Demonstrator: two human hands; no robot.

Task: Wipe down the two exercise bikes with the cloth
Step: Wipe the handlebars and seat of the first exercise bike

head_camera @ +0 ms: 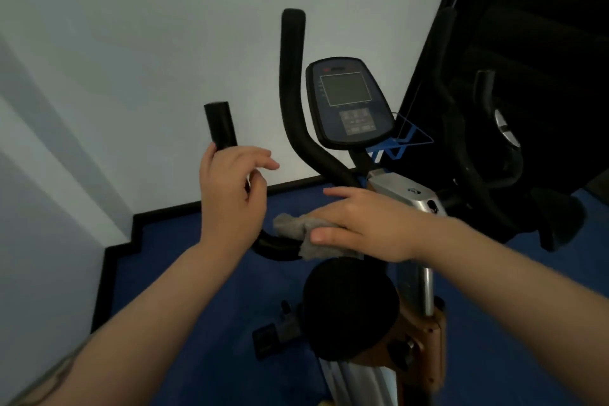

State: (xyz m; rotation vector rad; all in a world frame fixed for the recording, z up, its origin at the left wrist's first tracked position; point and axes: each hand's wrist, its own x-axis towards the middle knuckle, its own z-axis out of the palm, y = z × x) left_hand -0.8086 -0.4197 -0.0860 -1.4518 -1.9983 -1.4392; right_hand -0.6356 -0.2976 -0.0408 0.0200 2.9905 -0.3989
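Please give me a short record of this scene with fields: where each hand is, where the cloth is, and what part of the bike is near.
left hand: holds the handlebar below its end grip
right hand: presses the cloth, fingers straight
cloth: grey, on the curved bar, under the right hand
console: screen dark, untouched
seat: black, below the hands
floor: blue

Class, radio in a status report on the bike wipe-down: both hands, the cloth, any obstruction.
Left hand grips handlebar. Right hand presses cloth on the bar's lower bend. Nothing in the way.
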